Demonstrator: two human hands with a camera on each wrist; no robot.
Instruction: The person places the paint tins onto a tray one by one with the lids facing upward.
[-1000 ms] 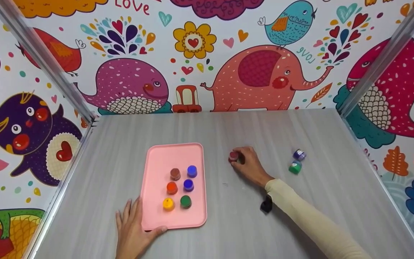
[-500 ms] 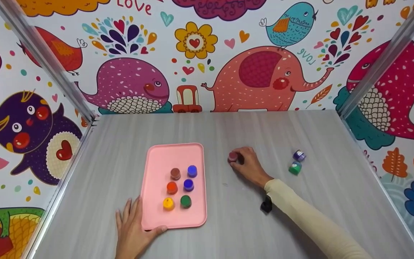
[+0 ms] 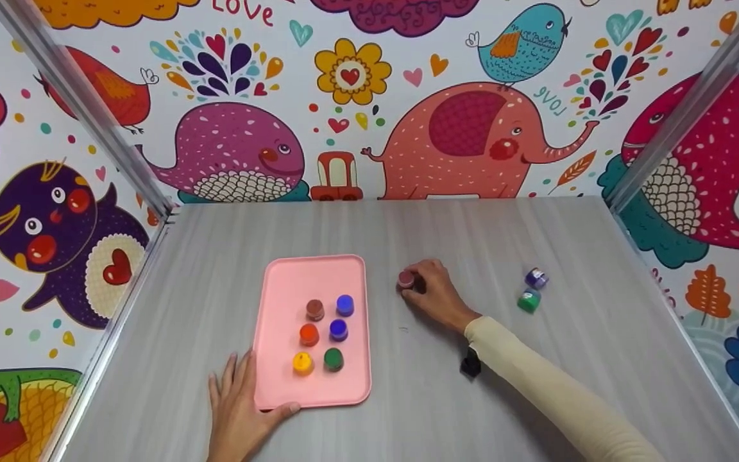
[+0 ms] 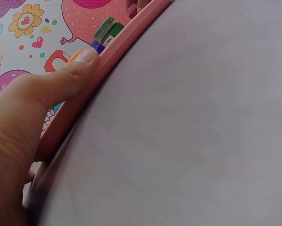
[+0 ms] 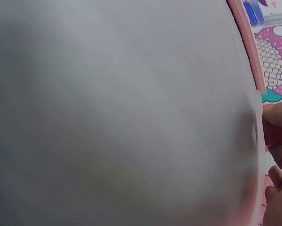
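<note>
My right hand (image 3: pixel 437 295) pinches a small dark red paint jar (image 3: pixel 405 280) between thumb and fingers, just right of the pink tray (image 3: pixel 312 273). In the right wrist view, part of the red jar (image 5: pixel 274 135) shows between the fingers at the right edge. My left hand (image 3: pixel 238 407) rests at the tray's near left corner. Its fingers lie straight along the left side and its thumb (image 4: pixel 68 84) lies on the near rim. Standing in the tray are paint jars: brown (image 3: pixel 315 310), orange (image 3: pixel 308 334), yellow (image 3: pixel 303 364), green (image 3: pixel 333 359) and two blue ones (image 3: pixel 344 305).
Farther right on the grey table (image 3: pixel 459 231), a purple paint jar (image 3: pixel 536 278) and a green paint jar (image 3: pixel 528 300) lie side by side, tipped over. A black wrist device (image 3: pixel 470 364) hangs under the right sleeve. Patterned walls (image 3: pixel 344 128) border the table's back and sides.
My right hand has slid slightly left with the red paint jar, closer to the tray. The left hand, the tray and the other jars stay as they were.
</note>
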